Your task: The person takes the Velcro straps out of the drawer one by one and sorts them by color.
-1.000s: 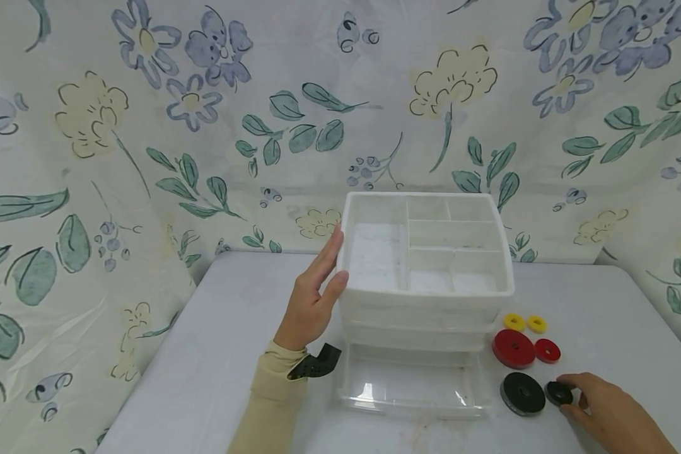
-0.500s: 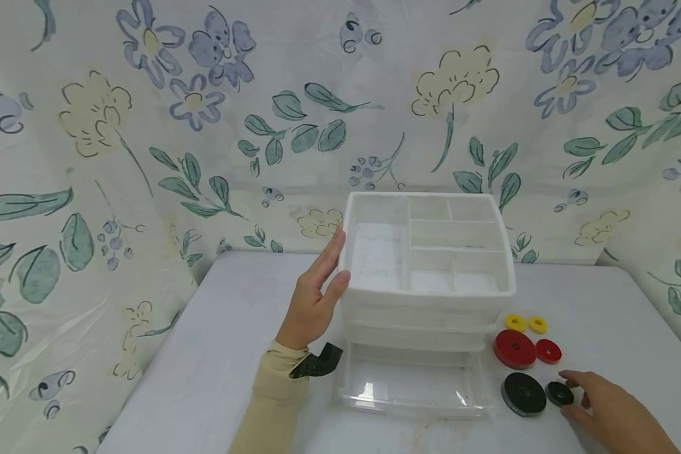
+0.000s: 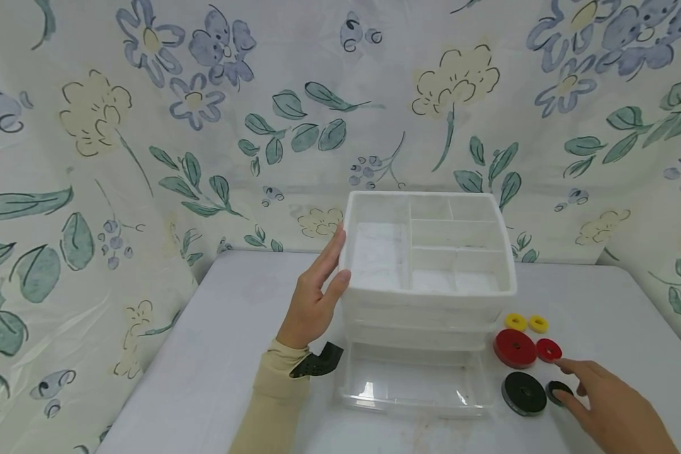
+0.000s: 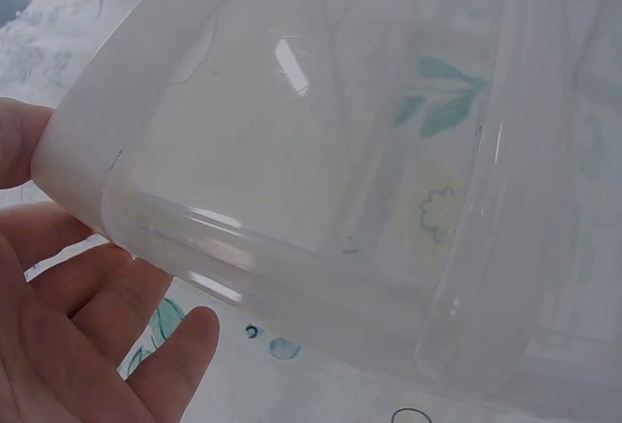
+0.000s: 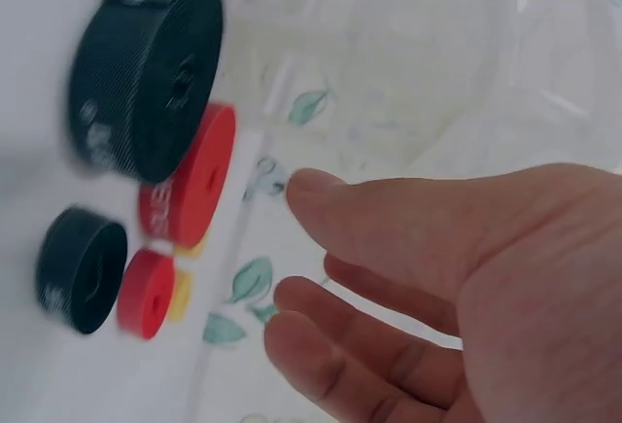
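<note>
My left hand [image 3: 309,306] rests on the left side of a white plastic drawer organizer [image 3: 425,309], its fingers straight along the wall and the thumb at the front corner. My right hand [image 3: 618,403] hovers beside a small black roll [image 3: 553,391], thumb and fingers spread apart. In the right wrist view nothing lies between those fingers, and the small black roll [image 5: 83,269] stands clear of them. A large black roll [image 5: 146,78], with ribbed sides and white lettering, lies close by. Behind are a large red roll [image 3: 514,349] and a small red roll [image 3: 548,350].
Two small yellow rings [image 3: 526,323] lie behind the red rolls. A clear drawer [image 3: 414,388] protrudes from the organizer's bottom, left of the rolls. The organizer's top has several compartments. A flower-patterned curtain [image 3: 374,126] hangs behind the white table [image 3: 232,353].
My right hand has let go of the small black roll and lifted slightly, its fingers spreading and shifting toward the small red roll. The left hand has stayed at the organizer.
</note>
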### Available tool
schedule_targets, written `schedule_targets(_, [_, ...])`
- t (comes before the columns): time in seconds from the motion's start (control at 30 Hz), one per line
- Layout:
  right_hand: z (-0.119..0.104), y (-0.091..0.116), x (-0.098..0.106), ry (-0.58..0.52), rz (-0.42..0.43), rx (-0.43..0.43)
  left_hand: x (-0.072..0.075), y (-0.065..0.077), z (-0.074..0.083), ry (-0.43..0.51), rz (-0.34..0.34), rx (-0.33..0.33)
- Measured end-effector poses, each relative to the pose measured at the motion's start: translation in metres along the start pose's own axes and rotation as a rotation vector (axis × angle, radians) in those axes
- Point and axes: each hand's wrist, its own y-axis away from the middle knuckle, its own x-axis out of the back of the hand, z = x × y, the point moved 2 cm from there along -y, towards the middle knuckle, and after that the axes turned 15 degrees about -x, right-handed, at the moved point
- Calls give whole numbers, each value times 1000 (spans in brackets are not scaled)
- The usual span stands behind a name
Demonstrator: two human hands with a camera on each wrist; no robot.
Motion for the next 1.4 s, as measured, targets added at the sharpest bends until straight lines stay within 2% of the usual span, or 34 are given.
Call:
schedule_targets(0.23, [-23, 13, 6, -74, 123, 38, 0, 1, -2, 5, -5, -10])
schedule_targets(0.43, [-41, 26, 10, -147, 233, 103, 0, 1, -2, 6, -7, -13])
schedule_targets(0.6, [-54, 33, 9, -188, 244, 119, 0, 1, -2, 1, -8, -5])
schedule_targets(0.8, [-68, 44, 6, -230, 299, 194, 0, 0, -1, -5, -10, 2])
schedule_targets(1.2, [-91, 53, 1, -237, 301, 283, 0, 0, -1, -15, -10, 16])
schedule_targets(1.4, [-101, 55, -5, -233, 223, 298, 0, 0, -1, -20, -10, 17])
